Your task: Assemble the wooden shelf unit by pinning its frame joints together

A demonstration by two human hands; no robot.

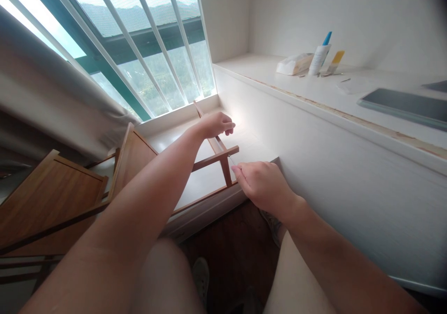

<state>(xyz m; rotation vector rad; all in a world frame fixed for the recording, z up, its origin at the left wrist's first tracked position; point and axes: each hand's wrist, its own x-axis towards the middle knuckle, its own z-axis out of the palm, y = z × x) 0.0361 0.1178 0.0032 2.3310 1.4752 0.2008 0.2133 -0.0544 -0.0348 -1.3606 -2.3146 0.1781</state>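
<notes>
A brown wooden rack [136, 149] with flat panels and slim rails lies on its side on a white ledge by the window. My right hand [263, 183] is closed round a thin metal rod [232, 160], whose tip meets the end of a wooden rail [216, 158]; its other end is hidden in the fist. Above the rack's far end, my left hand [218, 124] is bent at the wrist with its fingers curled together. Whatever may be between those fingers is too small to make out.
On the white counter [251, 65] at right are a white packet [294, 64], a white bottle [318, 60] with a blue tip, a yellow-topped item [335, 63], small metal pieces [331, 75] and a dark flat device [408, 107]. A curtain [59, 86] hangs left of the barred window.
</notes>
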